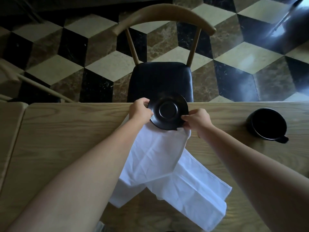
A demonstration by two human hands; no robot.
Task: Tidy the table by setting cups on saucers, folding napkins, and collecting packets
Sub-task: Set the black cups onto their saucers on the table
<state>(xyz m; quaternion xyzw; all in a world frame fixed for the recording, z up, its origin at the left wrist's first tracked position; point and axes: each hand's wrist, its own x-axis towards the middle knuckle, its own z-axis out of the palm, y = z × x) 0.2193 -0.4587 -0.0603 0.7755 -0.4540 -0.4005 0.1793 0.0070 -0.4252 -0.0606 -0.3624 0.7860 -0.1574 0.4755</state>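
A black saucer (168, 112) lies at the far edge of the wooden table (66, 131), resting on the top end of a crumpled white napkin (160, 164). My left hand (140, 109) pinches the saucer's left rim. My right hand (196, 120) pinches its near right rim, with napkin cloth bunched under the fingers. A black cup (266, 124) stands alone at the right, its handle pointing toward me. No packets are visible.
A wooden chair (160, 81) with a black seat is pushed in just beyond the saucer. A second table (8, 131) adjoins on the left. The floor has a black, cream and brown cube pattern.
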